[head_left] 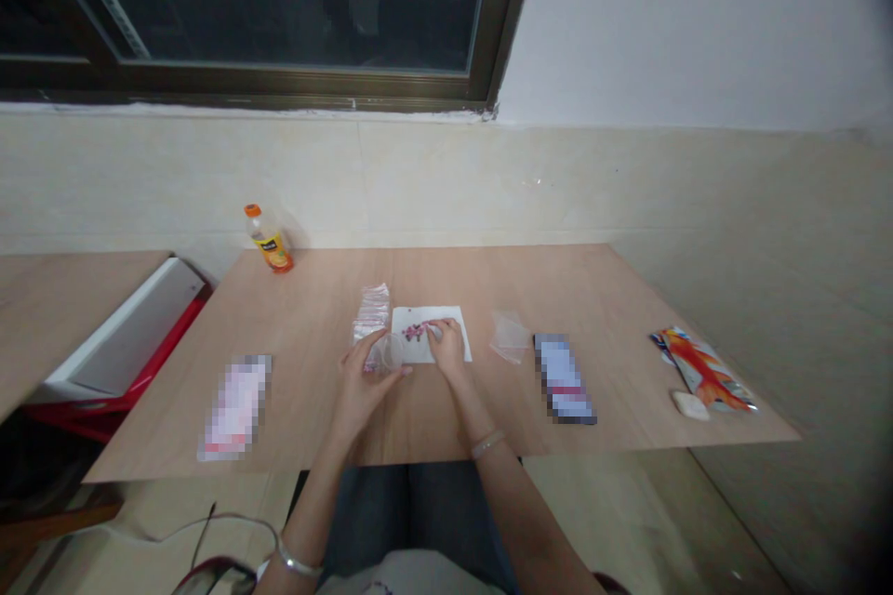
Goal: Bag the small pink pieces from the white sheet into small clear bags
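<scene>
My left hand (363, 386) curls around a small clear plastic cup (386, 355), which stands near the middle of the light wooden table (481, 279). My right hand (447, 347) rests its fingertips on a white card (446, 335) with a pink pattern (416, 331). Whether those fingers pinch anything is hidden. Just behind the cup stands a stack of clear plastic packets (371, 311), touching my left hand's side. A loose clear plastic sleeve (509, 337) lies right of the card.
A pixelated package (235, 407) lies left and another (564, 378) right. An orange-capped juice bottle (269, 239) stands at the back left. A colourful foil packet (704, 370) and a white lump (690, 405) are far right. A red-and-white object (122, 335) sits beyond the table's left edge.
</scene>
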### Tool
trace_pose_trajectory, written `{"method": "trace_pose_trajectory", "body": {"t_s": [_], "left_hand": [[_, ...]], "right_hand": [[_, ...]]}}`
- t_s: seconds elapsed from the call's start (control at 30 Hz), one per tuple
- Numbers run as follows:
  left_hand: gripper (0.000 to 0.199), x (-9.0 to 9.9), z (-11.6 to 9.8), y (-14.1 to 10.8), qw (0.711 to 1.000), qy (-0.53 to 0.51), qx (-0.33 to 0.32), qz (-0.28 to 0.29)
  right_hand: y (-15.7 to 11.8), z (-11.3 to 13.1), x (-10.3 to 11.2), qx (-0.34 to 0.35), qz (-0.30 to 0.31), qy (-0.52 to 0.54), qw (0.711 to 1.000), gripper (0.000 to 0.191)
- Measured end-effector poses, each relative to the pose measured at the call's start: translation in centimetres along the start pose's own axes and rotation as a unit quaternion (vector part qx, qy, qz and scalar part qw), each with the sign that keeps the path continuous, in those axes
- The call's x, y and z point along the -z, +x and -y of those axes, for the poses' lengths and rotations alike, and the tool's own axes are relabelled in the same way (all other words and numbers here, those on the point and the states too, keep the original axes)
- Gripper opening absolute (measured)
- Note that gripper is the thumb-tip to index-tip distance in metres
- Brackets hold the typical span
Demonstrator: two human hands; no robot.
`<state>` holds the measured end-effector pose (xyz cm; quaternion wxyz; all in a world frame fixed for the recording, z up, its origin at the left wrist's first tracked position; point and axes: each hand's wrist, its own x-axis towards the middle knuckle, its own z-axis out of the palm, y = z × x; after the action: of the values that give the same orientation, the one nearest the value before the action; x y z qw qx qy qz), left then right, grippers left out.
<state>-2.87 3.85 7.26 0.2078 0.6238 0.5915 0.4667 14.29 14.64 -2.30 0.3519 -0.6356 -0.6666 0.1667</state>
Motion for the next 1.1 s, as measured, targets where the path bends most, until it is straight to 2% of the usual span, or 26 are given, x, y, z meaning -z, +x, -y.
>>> {"method": "trace_pose_trajectory", "body": {"t_s": [0.17, 0.4, 0.57, 0.73, 0.9, 1.0, 1.1], "left_hand": [[0.059, 0.2, 0.0, 0.6, 1.0, -0.023, 0.016, -0.007], [0.056, 1.4, -0.1, 1.0, 0.999, -0.02, 0.031, -0.019], [0.054, 2.0, 0.2, 1.4, 0.999, 0.0, 0.035, -0.025], [0.056, 2.3, 0.7, 2.1, 0.999, 0.034, 0.02, -0.036], [0.052, 1.7, 2.0, 2.7, 0.999, 0.026, -0.012, -0.018], [0.053, 0.8, 2.6, 3.1, 1.0, 0.01, -0.021, 0.001], [0.054, 0.0, 2.6, 3.5, 0.999, -0.016, -0.031, 0.019]], "right_hand": [[2.8, 1.2, -0.5, 0.019, 0.018, 0.005, 1.0, 0.024], [7.0, 3.2, -3.0, 0.076, 0.082, 0.023, 0.993, 0.012], [8.5, 3.6, -3.5, 0.067, 0.08, 0.041, 0.994, 0.01], [9.3, 4.7, -3.1, 0.038, 0.052, 0.088, 0.994, 0.013], [7.8, 6.1, -1.2, 0.016, 0.008, 0.139, 0.99, 0.01], [5.8, 7.4, 1.6, 0.023, -0.026, 0.217, 0.976, 0.014], [3.8, 8.9, 5.1, 0.067, -0.025, 0.301, 0.951, 0.015]]}}
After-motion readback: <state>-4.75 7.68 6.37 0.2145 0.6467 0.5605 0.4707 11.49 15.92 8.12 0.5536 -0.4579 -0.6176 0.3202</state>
